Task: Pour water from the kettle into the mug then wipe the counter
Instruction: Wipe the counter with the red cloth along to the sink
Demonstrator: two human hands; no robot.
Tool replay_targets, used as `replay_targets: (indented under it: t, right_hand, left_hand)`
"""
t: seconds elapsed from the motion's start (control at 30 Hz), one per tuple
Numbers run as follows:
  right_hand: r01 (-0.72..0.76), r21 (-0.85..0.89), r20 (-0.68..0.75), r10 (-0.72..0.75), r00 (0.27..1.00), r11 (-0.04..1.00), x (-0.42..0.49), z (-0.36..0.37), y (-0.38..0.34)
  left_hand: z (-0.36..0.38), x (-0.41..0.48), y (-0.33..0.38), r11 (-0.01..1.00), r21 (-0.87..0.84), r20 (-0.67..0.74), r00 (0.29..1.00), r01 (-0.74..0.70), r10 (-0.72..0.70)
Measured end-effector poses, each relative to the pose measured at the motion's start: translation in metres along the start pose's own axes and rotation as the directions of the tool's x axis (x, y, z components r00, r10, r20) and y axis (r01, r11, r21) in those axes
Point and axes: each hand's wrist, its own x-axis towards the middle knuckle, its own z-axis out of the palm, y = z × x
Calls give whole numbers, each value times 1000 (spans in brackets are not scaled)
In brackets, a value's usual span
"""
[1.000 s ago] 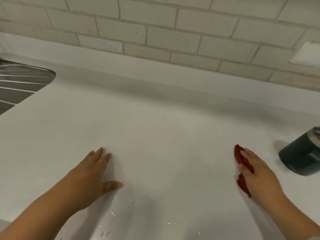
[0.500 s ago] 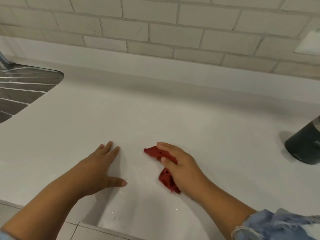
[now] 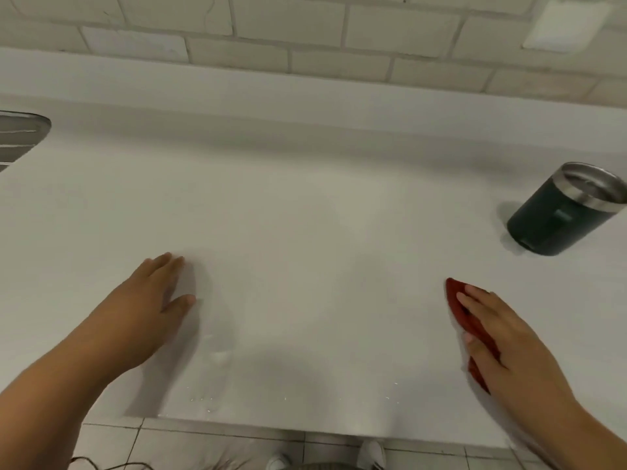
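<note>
Two shoe tips (image 3: 373, 454) poke out at the bottom, cut off by the edge, on the tiled floor (image 3: 203, 446). Just past them is the front of the white counter (image 3: 305, 215). A few tiny water drops (image 3: 220, 357) lie on it, hard to make out in the blur.

Your left grip (image 3: 149, 310) lies flat on the counter, fingers straight, holding nothing. Your right grip (image 3: 502, 337) presses flat on the red cloth (image 3: 456, 307), fingers straight on top of it. Most of the cloth is hidden under your palm; only its left edge and far tip show.

Half a second ago the cloth was in the middle, near your left grip. Now it is out to the right, and your two grips are well apart.

Farther back, to the right of the cloth, the dark mug (image 3: 559, 215) stands upright, not touching the cloth. Its right side is cut off, and you cannot tell what is inside. At the far left a bit of the sink (image 3: 20, 137) shows. Behind it all is the tiled wall (image 3: 305, 28).
</note>
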Motion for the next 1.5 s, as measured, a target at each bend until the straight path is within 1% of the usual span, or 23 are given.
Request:
replay_targets:
  t: [0.1,0.2,0.3,0.33,0.37,0.43,0.47,0.57,0.63,0.67,0.73,0.83,0.87,0.93,0.97,1.03,1.07,1.1,1.13,1.2,1.33,1.43,1.5]
  right_hand:
    - [88,21,-49,-87,995,996,-9,24,-35]
    - [296,62,-83,-290,953,953,-10,54,-93]
    - [453,130,0,-456,890,882,2,80,-148]
    - [473,206,51,-492,869,857,7,85,-162]
    - [444,319,110,-498,860,837,13,87,-171]
    - [251,571,191,-423,886,782,20,81,-176]
    - [155,657,190,-361,913,738,22,74,-173]
    - [-3,801,86,-110,990,599,20,43,-142]
    - [-97,868,55,100,994,487,14,16,-102]
    - [-120,872,26,201,979,474,11,1,-76]
    - [-165,835,-62,388,920,525,4,-27,-19]
    - [-261,796,-176,621,763,546,-3,-66,74]
    - [-296,778,-202,666,719,555,-4,-75,108]
    - [-411,604,-299,673,677,682,-12,-89,173]
    - [-445,514,-323,646,692,734,-15,-91,198]
    - [-440,233,-291,493,820,868,-14,-90,215]
    - [-427,120,-260,444,858,896,-12,-88,207]
    - [-423,61,-253,424,870,904,-9,-84,193]
    - [-397,38,-241,394,887,917,-8,-79,178]
    - [-321,75,-218,330,919,944,-9,-63,146]
    - [-83,47,-160,89,983,995,-29,-15,69]
    - [104,129,-77,-95,993,986,-38,21,2]
    - [223,204,-12,-226,974,953,-35,36,-36]
  left_hand:
    - [-1,-5,8,999,-16,-56,998,-36,35]
    - [-1,-7,16,997,-13,-75,995,-71,69]
    - [1,-8,24,995,-12,-73,992,-103,102]
    - [1,-9,26,993,-11,-70,991,-114,113]
    - [1,-9,27,992,-12,-65,990,-124,123]
    - [0,-9,28,989,-30,-62,988,-145,143]
    - [-1,-9,28,987,-37,-66,986,-158,156]
    - [-2,-8,29,981,-42,-94,979,-188,184]
    - [0,-11,33,980,-54,-96,978,-193,188]
    - [1,-13,36,979,-62,-96,977,-196,189]
    - [2,-17,42,976,-76,-93,976,-206,199]
    - [6,-25,54,973,-87,-86,975,-214,207]
    - [8,-29,58,973,-88,-83,975,-212,205]
    - [12,-38,68,974,-85,-76,976,-210,204]
    - [15,-43,73,974,-79,-67,976,-214,209]
    - [23,-54,82,970,-60,-34,972,-234,232]
    - [27,-60,86,968,-46,-13,969,-247,247]
    - [31,-65,89,966,-34,7,966,-258,258]
    - [35,-71,91,963,-26,22,963,-267,267]
    - [43,-83,93,962,-15,43,961,-274,274]
    - [57,-99,92,964,79,33,967,-253,252]
    - [61,-101,93,965,120,6,972,-233,234]
    - [63,-101,92,967,140,-2,976,-214,217]
